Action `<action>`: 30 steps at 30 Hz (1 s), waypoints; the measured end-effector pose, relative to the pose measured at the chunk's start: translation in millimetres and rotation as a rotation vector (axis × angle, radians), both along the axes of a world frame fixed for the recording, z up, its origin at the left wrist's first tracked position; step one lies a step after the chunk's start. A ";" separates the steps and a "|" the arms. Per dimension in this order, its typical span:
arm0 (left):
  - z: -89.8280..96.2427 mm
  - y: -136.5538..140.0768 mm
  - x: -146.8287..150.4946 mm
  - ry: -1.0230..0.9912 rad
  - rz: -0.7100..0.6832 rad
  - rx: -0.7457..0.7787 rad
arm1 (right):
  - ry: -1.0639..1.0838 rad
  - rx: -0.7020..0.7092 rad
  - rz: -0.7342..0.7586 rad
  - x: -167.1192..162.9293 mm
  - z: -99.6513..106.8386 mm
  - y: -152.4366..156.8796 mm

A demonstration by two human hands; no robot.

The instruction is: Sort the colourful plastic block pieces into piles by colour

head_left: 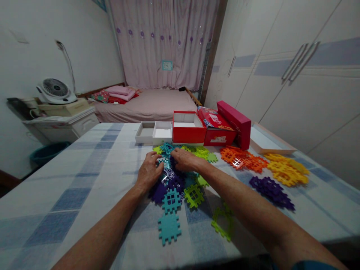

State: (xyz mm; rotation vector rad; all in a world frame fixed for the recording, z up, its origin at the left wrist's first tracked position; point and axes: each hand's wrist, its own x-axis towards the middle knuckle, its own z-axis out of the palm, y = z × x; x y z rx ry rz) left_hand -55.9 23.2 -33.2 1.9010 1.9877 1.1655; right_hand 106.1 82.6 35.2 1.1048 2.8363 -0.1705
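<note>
A mixed pile of flat plastic interlocking building pieces lies in front of me, with purple pieces (157,192), teal pieces (167,148) and lime green pieces (201,152). My left hand (150,170) rests at the pile's left side, fingers apart and bent over the pieces. Over the pile's upper middle, my right hand (184,160) has its fingers curled down on a dark purple piece (172,163); its fingertips are partly hidden. Nearer to me lie a solid teal square (169,227), a teal window piece (171,200), a green window piece (194,196) and a green frame piece (222,224).
To the right are separate heaps of orange pieces (243,158), yellow pieces (288,168) and purple pieces (271,192). Along the far edge stand a white divided box (144,139), a red open box (189,135), a red printed box (219,135) and a shallow tray (277,151).
</note>
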 end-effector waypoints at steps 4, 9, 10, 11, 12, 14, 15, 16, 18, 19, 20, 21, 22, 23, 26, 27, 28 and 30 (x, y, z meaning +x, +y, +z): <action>-1.3 0.6 -0.4 0.007 -0.001 0.004 | -0.025 -0.039 -0.007 -4.9 3.4 2.7; -3.1 1.6 -1.3 -0.001 -0.014 0.009 | -0.088 -0.047 0.024 -4.1 9.9 9.4; -2.9 1.4 -1.2 -0.005 -0.013 0.010 | -0.085 -0.027 0.019 -2.9 10.5 9.8; -2.5 1.2 -1.0 -0.007 -0.010 0.010 | -0.075 -0.001 0.008 -1.3 10.6 9.8; -2.0 0.9 -0.7 -0.006 -0.008 0.010 | -0.059 0.032 -0.007 0.6 10.4 9.1; -0.9 0.2 0.0 0.000 -0.006 0.005 | -0.016 0.101 -0.039 5.5 9.4 6.7; -0.4 -0.1 0.3 0.004 -0.007 0.001 | 0.008 0.126 -0.056 8.5 9.1 5.5; -0.1 -0.4 0.6 0.006 -0.010 -0.002 | 0.030 0.140 -0.077 12.1 9.3 4.4; 0.2 -0.6 0.9 0.006 -0.015 -0.005 | 0.083 0.127 -0.131 20.4 12.0 3.2; 0.2 -0.5 0.9 0.003 -0.017 -0.003 | 0.120 0.093 -0.163 25.2 14.8 2.8; 0.1 -0.4 0.9 0.000 -0.019 -0.001 | 0.171 0.040 -0.192 30.0 18.3 2.2; 0.1 -0.2 0.9 -0.002 -0.019 0.001 | 0.236 -0.031 -0.204 34.8 22.3 0.9; 0.1 -0.1 0.9 -0.002 -0.018 0.002 | 0.303 -0.115 -0.197 39.1 26.3 -1.2; 0.4 0.0 1.0 0.000 -0.016 0.003 | 0.363 -0.199 -0.173 42.5 29.9 -4.5; 1.7 -0.3 1.6 0.008 -0.005 -0.005 | 0.394 -0.357 -0.063 45.3 33.6 -20.3; 2.2 -0.4 1.9 0.009 -0.004 -0.011 | 0.355 -0.367 -0.041 43.4 31.7 -26.4; 2.7 -0.6 2.2 0.009 -0.003 -0.017 | 0.307 -0.363 -0.029 40.4 28.6 -31.9; 3.3 -1.1 2.7 0.010 -0.003 -0.023 | 0.226 -0.349 -0.023 32.5 19.6 -39.6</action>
